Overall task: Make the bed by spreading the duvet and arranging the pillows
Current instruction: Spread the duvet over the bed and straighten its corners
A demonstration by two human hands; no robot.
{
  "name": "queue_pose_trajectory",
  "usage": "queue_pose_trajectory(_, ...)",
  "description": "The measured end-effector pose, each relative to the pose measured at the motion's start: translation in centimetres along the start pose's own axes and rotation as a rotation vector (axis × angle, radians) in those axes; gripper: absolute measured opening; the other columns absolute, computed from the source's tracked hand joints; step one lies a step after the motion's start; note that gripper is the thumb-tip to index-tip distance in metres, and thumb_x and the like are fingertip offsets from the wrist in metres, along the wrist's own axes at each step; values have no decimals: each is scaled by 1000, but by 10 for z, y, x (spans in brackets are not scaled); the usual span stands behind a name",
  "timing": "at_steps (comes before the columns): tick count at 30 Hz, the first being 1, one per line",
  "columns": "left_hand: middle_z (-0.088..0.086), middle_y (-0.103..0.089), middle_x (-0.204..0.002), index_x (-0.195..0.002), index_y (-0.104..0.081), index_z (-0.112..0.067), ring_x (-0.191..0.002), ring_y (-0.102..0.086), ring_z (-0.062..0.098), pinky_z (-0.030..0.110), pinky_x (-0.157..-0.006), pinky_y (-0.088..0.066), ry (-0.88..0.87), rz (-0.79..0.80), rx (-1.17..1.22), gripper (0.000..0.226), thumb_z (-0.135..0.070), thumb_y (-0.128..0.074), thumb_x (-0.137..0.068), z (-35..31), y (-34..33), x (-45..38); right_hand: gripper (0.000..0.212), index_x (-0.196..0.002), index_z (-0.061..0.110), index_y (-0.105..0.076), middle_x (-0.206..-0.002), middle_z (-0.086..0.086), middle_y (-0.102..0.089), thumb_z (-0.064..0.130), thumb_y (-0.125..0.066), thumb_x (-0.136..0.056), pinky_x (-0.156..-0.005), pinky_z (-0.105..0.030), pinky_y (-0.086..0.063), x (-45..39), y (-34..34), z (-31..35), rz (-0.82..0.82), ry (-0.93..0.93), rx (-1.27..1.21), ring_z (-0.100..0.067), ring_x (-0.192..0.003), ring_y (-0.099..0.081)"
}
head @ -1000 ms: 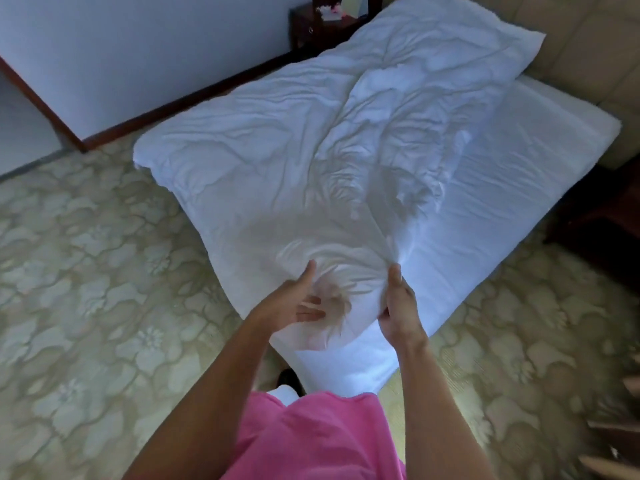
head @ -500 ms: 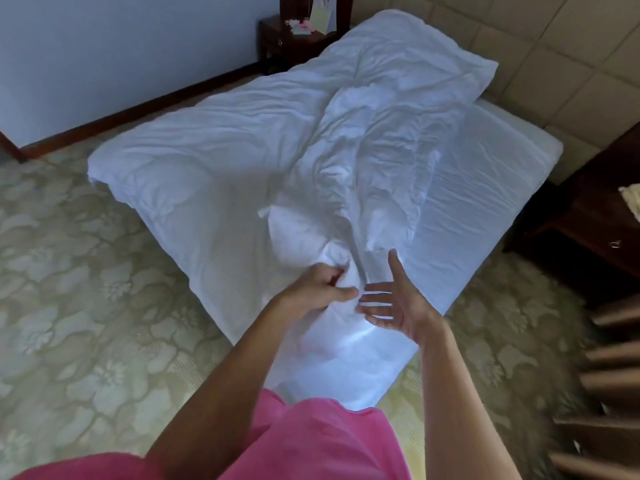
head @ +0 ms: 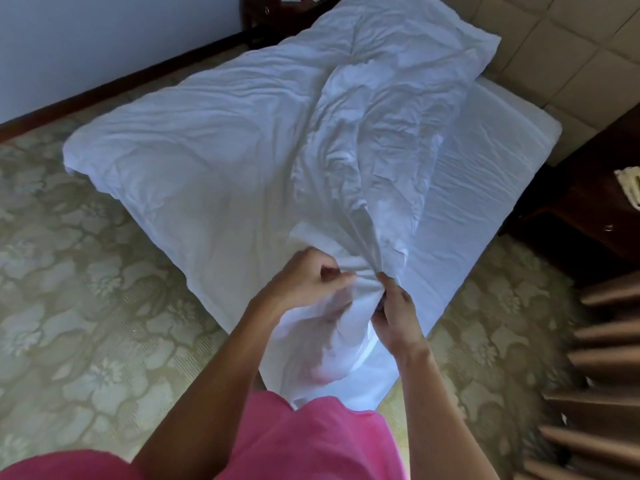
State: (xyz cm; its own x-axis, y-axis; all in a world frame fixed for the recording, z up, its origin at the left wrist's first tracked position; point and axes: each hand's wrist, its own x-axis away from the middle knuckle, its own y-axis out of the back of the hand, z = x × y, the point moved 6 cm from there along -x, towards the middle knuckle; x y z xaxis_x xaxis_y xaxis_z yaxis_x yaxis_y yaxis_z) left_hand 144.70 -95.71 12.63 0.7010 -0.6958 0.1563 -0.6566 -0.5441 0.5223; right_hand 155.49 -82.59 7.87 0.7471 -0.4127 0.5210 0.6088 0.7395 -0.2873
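We stand at the foot corner of one low bed [head: 485, 174], its fitted sheet smooth and lightly ribbed on the bare right strip, while one white duvet [head: 214, 143], soft, thin and heavily creased, lies across the left and middle with a twisted ridge running from the head end down to our hands. Our left hand [head: 304, 282] is curled tight round a bunch of the near duvet corner, and our right hand [head: 394, 317] pinches the same gathered cloth just beside it, so both grips are clamped on the fabric and the loose corner sags in a pouch below them. Half a second ago the right hand was spread open and apart from the cloth; now it has closed on it, and the two hands have drawn together. We count two hands, one duvet, one bed; no pillow can be told apart from the bedding. Pale floral carpet [head: 86, 306] surrounds the bed, and one dark wooden cabinet [head: 581, 216] stands to the right.
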Motion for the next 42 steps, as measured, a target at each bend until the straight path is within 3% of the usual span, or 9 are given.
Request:
queue_pose_trajectory(3,1,-64,-88,-88,-62,-16,-87,-63,18,30,-79,-47,344,-657,88,42,-56,-69,-77,49,32,1,19,-82,11,-53,-63,1,-42,22,-56,-97,-69,-23,-44,-3,11,-3,-129,5,-93,-10,-64,-45)
queue_pose_trajectory(6,4,-61,-127,-131,-52,-16,-123,-56,22,36,-101,-44,698,-348,393,82,-74,-61,-74,86,-6,-2,41,-69,19,-24,-60,3,-18,20,-51,-100,-58,-19,-36,-4,19,0,-182,10,12,-9,-55,-25)
queue_pose_trajectory(16,-4,-57,-64,-75,-60,-8,-59,-56,10,25,-57,-42,262,19,314,35,-38,-78,-80,35,-30,-1,28,-67,18,-44,-62,1,-39,15,-42,-95,-60,-26,-30,-15,19,-22,139,-194,566,-14,-58,-32)
queue_pose_trajectory(19,2,-58,-65,-73,-59,-6,-58,-53,15,40,-58,-44,259,4,166,40,-42,-76,-75,29,-35,10,19,-93,12,-58,-82,-5,-59,18,-42,-101,-61,-26,-44,-24,8,-6,133,-48,470,-16,-69,-55)
queue_pose_trajectory(22,-6,-59,-61,-69,-59,-16,-54,-55,11,28,-54,-44,337,-6,95,33,-42,-77,-78,11,-47,31,30,-106,18,-66,-103,-1,-67,24,-37,-104,-74,-28,-53,-34,1,33,146,249,516,-16,-93,-63)
queue_pose_trajectory(27,2,-50,-50,-61,-57,1,-40,-43,12,26,-46,-35,446,61,25,52,-44,-74,-83,-45,-117,59,57,-101,35,-74,-126,18,-60,59,-23,-93,-102,-20,-38,-29,-23,50,739,354,879,0,-119,-53)
queue_pose_trajectory(31,-11,-48,-46,-56,-51,-14,-37,-43,3,19,-44,-34,538,89,35,46,-45,-77,-79,-80,-175,81,75,-70,20,-68,-90,8,-69,70,-16,-94,-112,-33,-29,-23,14,39,1085,474,1699,-11,-125,-51)
queue_pose_trajectory(35,-7,-48,-53,-59,-49,-17,-46,-45,10,23,-48,-34,652,33,-13,45,-50,-77,-75,-82,-210,108,74,-50,12,-40,-55,-4,-52,68,-22,-96,-82,-40,-49,-31,92,43,883,479,1776,-25,-69,-60)
queue_pose_trajectory(42,-1,-63,-80,-86,-58,-15,-68,-55,14,27,-64,-42,752,101,-59,44,-56,-72,-77,-87,-279,132,83,-70,10,-59,-66,0,-54,79,-17,-86,-78,-34,-42,6,213,14,664,241,1697,-26,-78,-58)
